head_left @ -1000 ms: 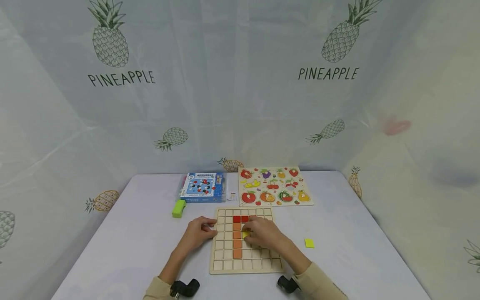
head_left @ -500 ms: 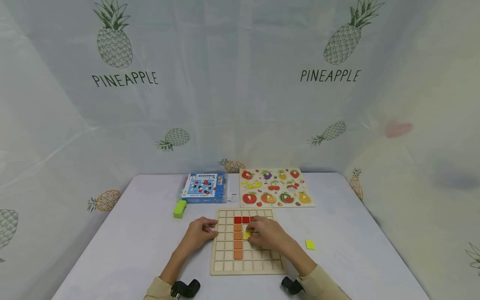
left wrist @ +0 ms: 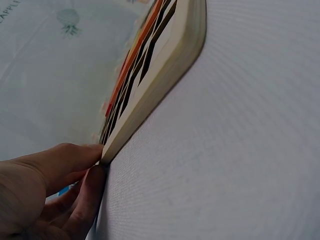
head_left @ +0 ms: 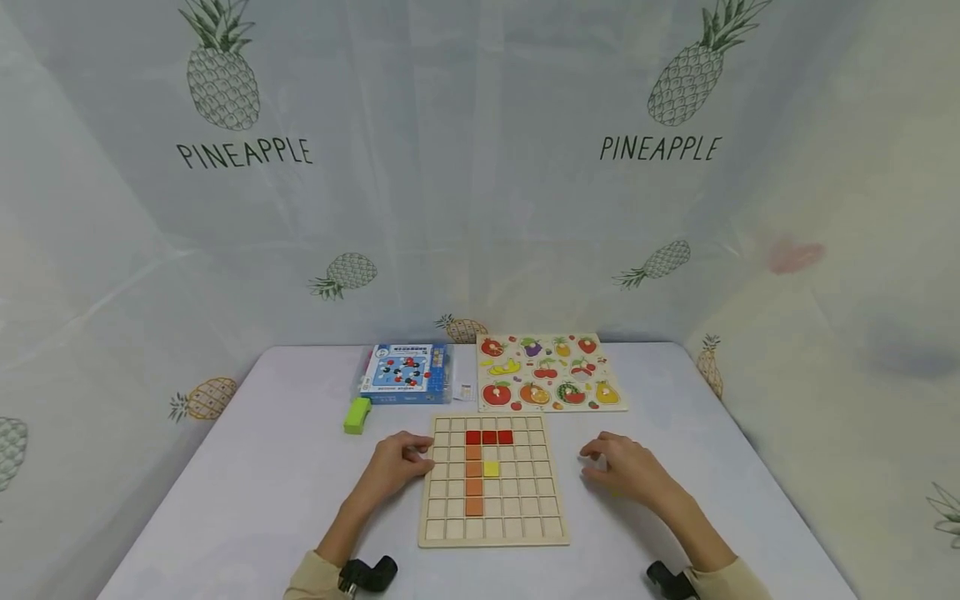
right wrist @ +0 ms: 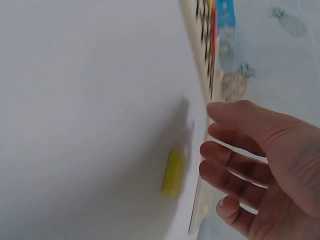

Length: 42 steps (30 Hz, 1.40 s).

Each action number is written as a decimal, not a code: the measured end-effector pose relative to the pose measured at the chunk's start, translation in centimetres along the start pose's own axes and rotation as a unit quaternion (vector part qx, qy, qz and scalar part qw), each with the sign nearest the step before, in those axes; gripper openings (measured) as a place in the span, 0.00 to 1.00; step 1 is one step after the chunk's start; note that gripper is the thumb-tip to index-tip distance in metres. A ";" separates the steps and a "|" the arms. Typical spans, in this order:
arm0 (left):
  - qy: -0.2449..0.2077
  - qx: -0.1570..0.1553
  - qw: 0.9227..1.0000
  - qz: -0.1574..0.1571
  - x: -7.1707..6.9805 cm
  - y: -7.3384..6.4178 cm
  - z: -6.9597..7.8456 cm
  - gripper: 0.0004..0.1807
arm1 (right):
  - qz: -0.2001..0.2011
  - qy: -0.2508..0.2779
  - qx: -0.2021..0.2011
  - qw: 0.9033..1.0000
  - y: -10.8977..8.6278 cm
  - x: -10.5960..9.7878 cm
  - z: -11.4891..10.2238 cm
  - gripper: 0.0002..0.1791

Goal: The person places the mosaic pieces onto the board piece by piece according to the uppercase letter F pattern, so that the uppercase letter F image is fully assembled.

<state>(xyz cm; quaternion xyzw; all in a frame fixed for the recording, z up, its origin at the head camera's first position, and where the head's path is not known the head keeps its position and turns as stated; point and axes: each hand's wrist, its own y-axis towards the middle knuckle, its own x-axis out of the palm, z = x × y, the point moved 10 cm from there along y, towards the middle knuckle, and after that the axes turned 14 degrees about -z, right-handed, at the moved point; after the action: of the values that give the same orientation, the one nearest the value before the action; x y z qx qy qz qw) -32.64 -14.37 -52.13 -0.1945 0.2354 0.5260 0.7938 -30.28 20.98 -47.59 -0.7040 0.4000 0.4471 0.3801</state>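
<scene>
My left hand (head_left: 397, 461) holds the left edge of a wooden grid board (head_left: 525, 527), with thumb and fingertip at its rim in the left wrist view. Three red tiles (head_left: 489, 437) lie in a row near the board's far side. Below the leftmost red one runs a column of several orange tiles (head_left: 474, 487). One yellow tile (head_left: 491, 468) sits right of that column. My right hand (head_left: 626, 468) hovers beyond the board's right side, fingers loosely bent and holding nothing. Under it a loose yellow tile (right wrist: 172, 174) lies on the table, mostly hidden in the head view.
Behind the board lie a blue boxed set (head_left: 402, 375) and a fruit puzzle board (head_left: 551, 372). A green block (head_left: 357, 415) stands in front of the box. White cloth (head_left: 240, 467) covers the table, and a pineapple-print curtain (head_left: 465, 167) hangs behind.
My right hand has left the yellow tile in the board's grid and moved right, over the loose yellow tile. The left hand stays at the board's edge.
</scene>
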 end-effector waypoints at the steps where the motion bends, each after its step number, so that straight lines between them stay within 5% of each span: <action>1: 0.000 0.000 1.000 0.000 0.0 0.0 0.0 0.19 | -0.002 -0.001 0.002 1.000 -0.5 -0.1 0.7 0.12; 8: -0.003 0.000 1.000 0.003 -0.2 0.0 0.1 0.19 | 0.005 -0.001 -0.038 0.999 -3.0 0.1 3.5 0.09; 13: -0.005 0.003 1.000 -0.001 0.0 -0.2 0.2 0.19 | -0.025 0.012 -0.018 0.999 -3.8 0.8 4.3 0.11; 34: -0.009 0.012 1.000 -0.005 0.2 -0.1 -0.1 0.19 | -0.048 0.014 0.022 0.999 -3.6 1.2 4.3 0.11; 42: -0.011 0.003 1.000 -0.002 0.1 -0.2 0.0 0.19 | -0.035 -0.008 0.007 0.999 -3.0 0.5 3.3 0.09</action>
<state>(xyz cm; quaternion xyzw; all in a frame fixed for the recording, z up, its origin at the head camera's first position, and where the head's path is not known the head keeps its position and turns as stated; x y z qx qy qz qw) -32.43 -14.33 -52.20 -0.1867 0.2274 0.5263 0.7978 -28.48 24.99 -48.51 -0.7115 0.3754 0.4363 0.4031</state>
